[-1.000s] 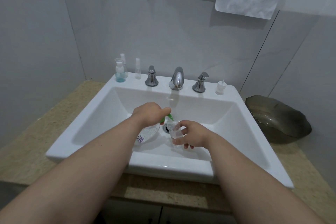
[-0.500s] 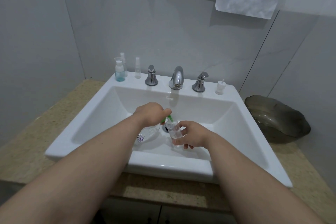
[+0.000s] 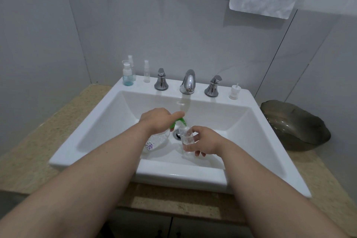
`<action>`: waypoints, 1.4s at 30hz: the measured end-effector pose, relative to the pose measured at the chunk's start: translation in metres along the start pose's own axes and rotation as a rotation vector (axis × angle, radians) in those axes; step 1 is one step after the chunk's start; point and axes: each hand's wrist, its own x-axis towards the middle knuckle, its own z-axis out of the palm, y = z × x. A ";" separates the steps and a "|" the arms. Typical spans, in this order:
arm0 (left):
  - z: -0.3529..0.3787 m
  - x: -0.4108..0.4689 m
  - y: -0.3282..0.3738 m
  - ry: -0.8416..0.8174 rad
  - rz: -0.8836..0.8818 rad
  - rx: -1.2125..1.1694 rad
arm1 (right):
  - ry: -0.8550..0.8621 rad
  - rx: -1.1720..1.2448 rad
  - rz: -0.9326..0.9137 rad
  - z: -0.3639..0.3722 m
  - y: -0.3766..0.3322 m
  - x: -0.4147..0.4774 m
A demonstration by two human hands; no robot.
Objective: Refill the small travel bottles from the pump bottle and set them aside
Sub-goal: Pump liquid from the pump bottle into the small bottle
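Small travel bottle: clear, open at the top, in the middle of the sink, right over the drain. Held nearly upright by the right hand, fingers and thumb curled round its sides. Hard to tell how full.

Just at its 10 o'clock: pump bottle, clear, leaning over, with a green pump top pointing at the little bottle's mouth. Touching the mouth or just above it, cannot tell. Gripped by the left hand, curled over the top, one finger lying along the green pump.

Looks light and thin, maybe a bit squashy. Likely slippery when soapy. Best held round the middle, snug but not squeezed hard, and kept straight up to stop spills. Probably easy to knock over once set down, being so small and light.

Purple scribbles on a white label low on the pump bottle. Too small and bent to read. No brand name to be seen.

On the sink's back ledge at 11 o'clock: three more little bottles, among them a blue-tinted bottle. At 1 o'clock: a small white pump cap. On the tabletop at 3 o'clock: a dark bowl.
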 end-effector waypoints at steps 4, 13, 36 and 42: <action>-0.001 0.001 0.002 0.001 -0.002 0.006 | 0.005 0.000 -0.006 0.001 -0.001 -0.002; 0.001 0.004 -0.001 0.011 -0.005 -0.020 | 0.004 -0.012 -0.006 0.001 -0.003 -0.001; 0.000 0.005 -0.007 0.030 0.021 -0.057 | 0.021 0.040 -0.009 0.002 0.000 0.005; 0.001 0.002 -0.004 0.034 0.017 -0.046 | 0.027 0.027 -0.006 0.002 0.000 0.004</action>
